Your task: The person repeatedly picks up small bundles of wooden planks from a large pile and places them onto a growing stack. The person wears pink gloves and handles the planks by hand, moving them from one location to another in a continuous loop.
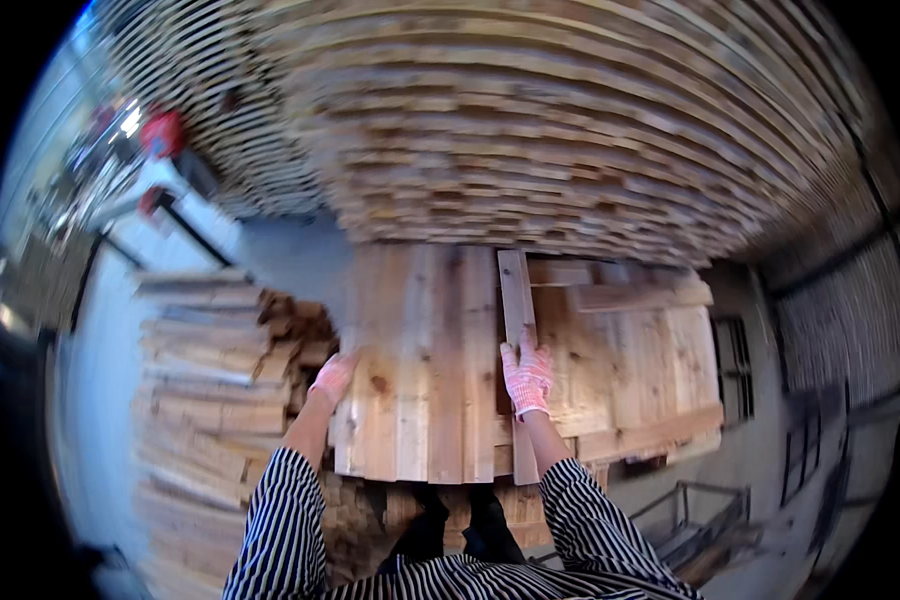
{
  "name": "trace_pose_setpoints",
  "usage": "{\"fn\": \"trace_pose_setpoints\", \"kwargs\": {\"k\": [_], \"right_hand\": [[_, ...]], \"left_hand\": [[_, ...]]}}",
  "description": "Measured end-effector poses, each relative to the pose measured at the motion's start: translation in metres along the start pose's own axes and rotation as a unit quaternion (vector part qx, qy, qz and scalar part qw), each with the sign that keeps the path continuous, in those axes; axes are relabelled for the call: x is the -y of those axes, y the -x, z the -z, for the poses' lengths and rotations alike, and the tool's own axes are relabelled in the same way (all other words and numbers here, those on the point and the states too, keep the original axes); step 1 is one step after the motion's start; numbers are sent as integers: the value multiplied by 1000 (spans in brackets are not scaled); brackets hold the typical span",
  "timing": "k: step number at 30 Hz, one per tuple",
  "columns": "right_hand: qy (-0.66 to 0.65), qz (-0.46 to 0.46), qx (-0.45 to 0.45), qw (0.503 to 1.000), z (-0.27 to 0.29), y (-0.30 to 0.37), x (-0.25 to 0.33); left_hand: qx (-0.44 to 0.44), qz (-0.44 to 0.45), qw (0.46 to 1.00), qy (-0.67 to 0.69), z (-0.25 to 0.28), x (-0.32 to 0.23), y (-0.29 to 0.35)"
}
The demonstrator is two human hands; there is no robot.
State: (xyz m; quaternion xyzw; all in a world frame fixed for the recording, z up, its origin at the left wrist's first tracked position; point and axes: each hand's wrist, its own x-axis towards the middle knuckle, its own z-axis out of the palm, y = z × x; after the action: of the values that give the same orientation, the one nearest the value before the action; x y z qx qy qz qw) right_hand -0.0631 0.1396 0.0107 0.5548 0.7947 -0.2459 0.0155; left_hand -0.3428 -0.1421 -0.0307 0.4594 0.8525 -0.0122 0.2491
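Observation:
Side by side in front of me lie several wide wooden boards (410, 360), their lengths running away from my body. My left hand (334, 377), in a pink-and-white knit glove, holds the outer left edge of these boards; its fingertips are partly hidden. A narrow wooden board (514, 290) stretches along their right side. Across it rests my right hand (527, 380), gloved alike, with thumb and fingers to either side of it. Right of this hand, more boards (630, 350) form a flat surface with crosspieces at its far and near ends.
A tall stack of planks (570, 120) stands just beyond the boards. Left of me is a loose pile of short wood pieces (210, 390). A dark metal frame (690, 520) sits low at the right. A red object (163, 133) shows at the far left.

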Motion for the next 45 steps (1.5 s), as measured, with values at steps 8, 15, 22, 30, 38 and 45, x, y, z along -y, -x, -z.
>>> {"fn": "trace_pose_setpoints", "kwargs": {"k": [8,15,22,30,38,45], "right_hand": [[62,87,-133,985,-38,11,32],[122,80,-98,984,-38,9,31],[159,62,-102,980,-57,-8,19],[68,343,-77,934,-40,101,67],[-194,535,358,740,-89,269,177],[-94,194,771,599,-186,372,269]], "left_hand": [[-88,194,946,243,-16,-16,-9],[-491,284,632,528,-25,-84,102],[-359,719,587,101,-52,-18,266],[-128,755,589,259,-31,37,316],[-354,707,414,452,-29,24,385],[-530,474,359,604,-35,-166,399]]}}
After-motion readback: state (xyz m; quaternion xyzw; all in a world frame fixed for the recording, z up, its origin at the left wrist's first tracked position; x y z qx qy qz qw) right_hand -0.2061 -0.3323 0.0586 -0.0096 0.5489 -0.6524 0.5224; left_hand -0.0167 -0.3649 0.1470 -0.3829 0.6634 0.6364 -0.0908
